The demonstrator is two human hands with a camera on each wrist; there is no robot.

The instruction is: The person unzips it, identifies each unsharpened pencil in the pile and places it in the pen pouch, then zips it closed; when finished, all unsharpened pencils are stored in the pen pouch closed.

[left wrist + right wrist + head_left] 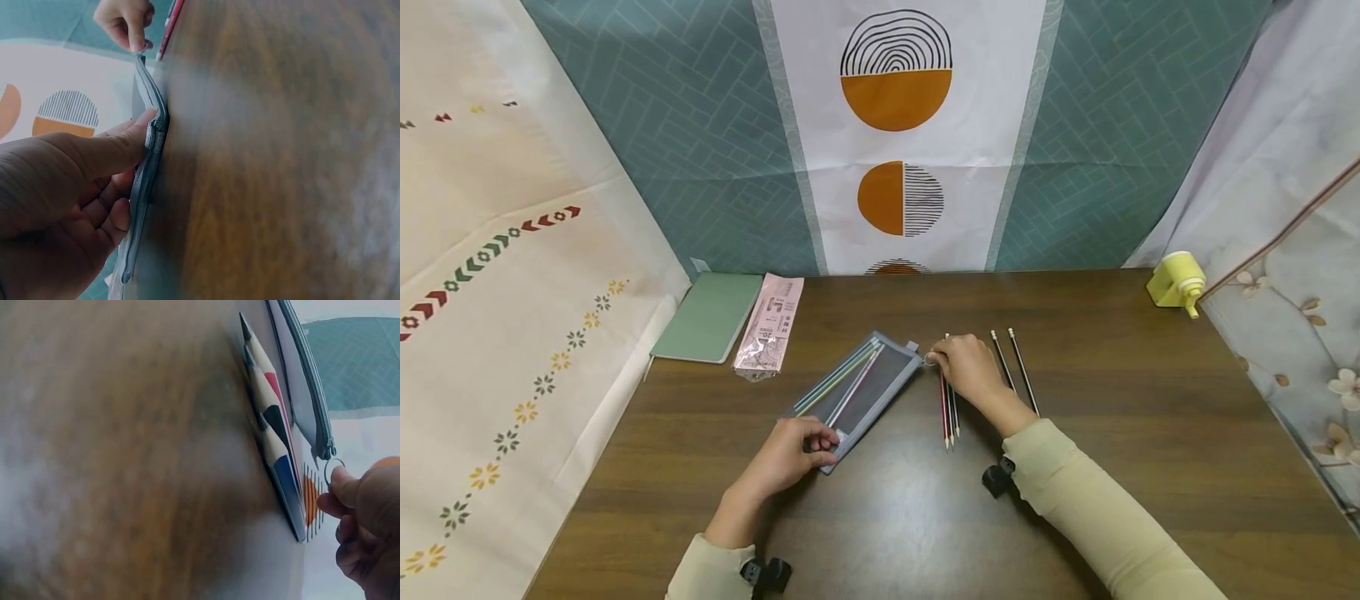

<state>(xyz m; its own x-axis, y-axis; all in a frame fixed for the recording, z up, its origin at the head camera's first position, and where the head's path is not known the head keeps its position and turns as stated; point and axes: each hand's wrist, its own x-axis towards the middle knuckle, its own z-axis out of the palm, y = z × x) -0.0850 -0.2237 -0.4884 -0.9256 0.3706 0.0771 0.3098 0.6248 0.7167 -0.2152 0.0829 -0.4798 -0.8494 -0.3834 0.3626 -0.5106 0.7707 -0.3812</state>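
A grey mesh zip pencil case (872, 400) lies slanted on the table, with several pencils showing through it. My left hand (799, 450) pinches its near edge between thumb and fingers; in the left wrist view the case's zipped edge (147, 169) runs past the thumb. At the far corner my right hand (973, 371) pinches the metal ring (334, 469) of the zipper pull between thumb and forefinger. The zipper (309, 369) looks closed along the stretch seen in the right wrist view. Beside that hand lie three sharpened pencils (950, 417), partly hidden under it.
Two dark pencils (1024, 371) lie right of my right hand. At the back left are a green notebook (709, 317) and a pink printed packet (771, 325). A yellow bottle (1176, 279) with a nozzle sits at the back right, near the table's edge.
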